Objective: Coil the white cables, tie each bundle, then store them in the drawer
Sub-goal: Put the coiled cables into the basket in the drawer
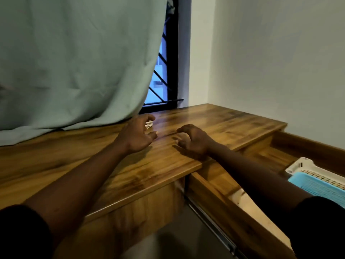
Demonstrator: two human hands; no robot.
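No writing could be read anywhere.

The brown wood-grain table (205, 116), the pale green cloth curtain (74, 62) and the plain white wall (280, 62) carried no text, label, brand, number or sign. The white perforated plastic basket (302, 165) and the light blue slatted plastic tray (317, 184) in the open wooden drawer (214, 191) showed no legible marking either; any moulded mark on them was too small and blurred to make out.
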